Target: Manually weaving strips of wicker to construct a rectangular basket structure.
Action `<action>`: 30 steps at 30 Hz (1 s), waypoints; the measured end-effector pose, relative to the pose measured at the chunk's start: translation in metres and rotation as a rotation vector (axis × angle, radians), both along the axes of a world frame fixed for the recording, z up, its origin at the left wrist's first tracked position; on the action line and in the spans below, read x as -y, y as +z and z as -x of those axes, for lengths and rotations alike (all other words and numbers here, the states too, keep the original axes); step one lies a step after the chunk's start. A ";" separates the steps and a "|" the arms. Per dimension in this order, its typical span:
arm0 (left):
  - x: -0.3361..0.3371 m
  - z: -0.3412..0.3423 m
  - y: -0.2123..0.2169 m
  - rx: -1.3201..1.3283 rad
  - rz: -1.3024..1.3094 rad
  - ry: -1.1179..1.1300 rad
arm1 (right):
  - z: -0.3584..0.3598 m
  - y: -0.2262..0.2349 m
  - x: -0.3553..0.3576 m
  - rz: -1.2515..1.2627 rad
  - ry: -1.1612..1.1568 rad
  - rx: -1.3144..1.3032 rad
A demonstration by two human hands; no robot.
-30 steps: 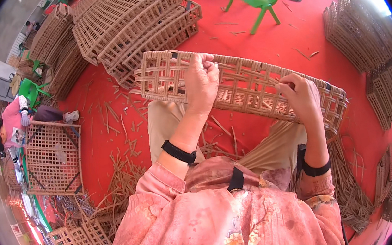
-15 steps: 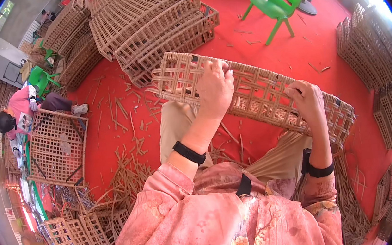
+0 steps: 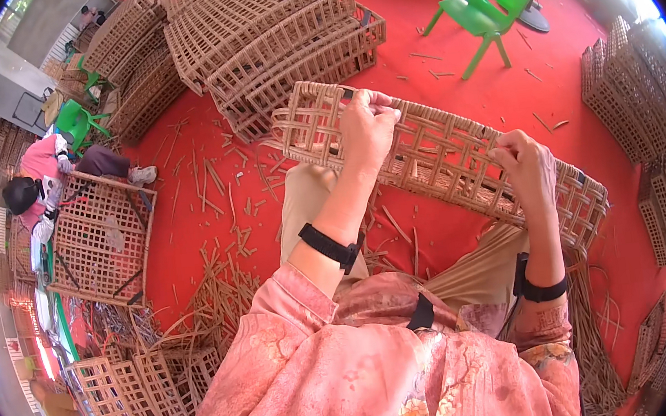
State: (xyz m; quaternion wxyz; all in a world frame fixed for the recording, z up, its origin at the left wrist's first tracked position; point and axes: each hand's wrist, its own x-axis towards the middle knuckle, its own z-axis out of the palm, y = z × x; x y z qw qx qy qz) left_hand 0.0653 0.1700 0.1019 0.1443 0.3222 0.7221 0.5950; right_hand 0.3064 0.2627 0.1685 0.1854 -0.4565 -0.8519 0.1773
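Note:
Across my knees a shallow woven wicker basket (image 3: 446, 158) stands on edge, its latticed side facing up and slanting down to the right. My left hand (image 3: 369, 130) is closed in a pinch at the far rim, left of the middle; what its fingertips hold is too small to make out. My right hand (image 3: 527, 165) is closed too, thumb and fingers pinched over the lattice further right, apparently on a cane strip that I cannot see clearly. Small black patches mark the basket's rim. Black bands circle both of my wrists.
Stacked wicker baskets (image 3: 273, 42) rise ahead to the left, more baskets (image 3: 636, 91) at right. A green chair (image 3: 483, 14) stands ahead on the red floor (image 3: 416, 75). Cane offcuts (image 3: 229, 302) lie at left. At far left a person (image 3: 42, 179) handles another basket.
My left hand has turned slightly and shifted a little along the rim to the right. My right hand stays pinched at nearly the same spot. The person at left has moved their head and arm.

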 end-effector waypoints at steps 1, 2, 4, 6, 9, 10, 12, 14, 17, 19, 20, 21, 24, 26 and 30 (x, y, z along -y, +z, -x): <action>-0.002 0.003 -0.001 0.040 -0.044 -0.009 | 0.001 0.001 0.003 -0.004 0.002 0.004; -0.001 0.004 -0.001 0.050 -0.032 -0.023 | 0.000 0.000 0.008 -0.072 0.018 -0.021; -0.002 0.017 0.001 -0.060 -0.078 0.031 | 0.006 -0.002 0.010 -0.149 0.034 -0.043; 0.014 0.023 0.027 -0.253 -0.031 0.046 | 0.010 -0.009 0.014 -0.254 0.013 -0.017; 0.038 0.037 0.045 -0.334 0.019 0.064 | 0.036 -0.020 0.017 -0.214 0.069 -0.054; 0.050 0.031 0.054 -0.382 0.169 0.002 | 0.038 -0.023 0.019 -0.254 0.109 -0.108; 0.033 0.023 0.008 -0.747 0.038 -0.039 | 0.024 -0.018 0.016 -0.114 0.090 -0.192; 0.013 -0.018 0.012 -0.752 0.152 -0.140 | -0.014 -0.033 -0.003 -0.022 0.037 -0.239; -0.006 -0.040 0.001 -0.873 0.282 -0.078 | -0.031 -0.039 -0.009 -0.132 0.150 -0.192; 0.006 -0.024 0.011 -0.643 0.380 -0.173 | -0.022 -0.035 0.003 -0.073 0.177 -0.220; 0.008 -0.019 0.011 -0.492 0.234 -0.116 | -0.022 -0.040 0.000 -0.164 0.186 -0.176; 0.009 -0.015 0.011 -0.338 0.086 -0.067 | -0.022 -0.043 -0.003 -0.254 0.189 -0.128; 0.004 -0.007 0.010 -0.219 0.064 -0.054 | -0.010 -0.034 -0.002 -0.171 0.177 -0.197; 0.000 -0.008 0.009 -0.158 0.003 -0.023 | -0.009 -0.031 -0.003 -0.130 0.215 -0.287; -0.007 -0.004 0.002 -0.085 -0.035 -0.094 | 0.000 -0.028 0.003 -0.128 0.155 -0.214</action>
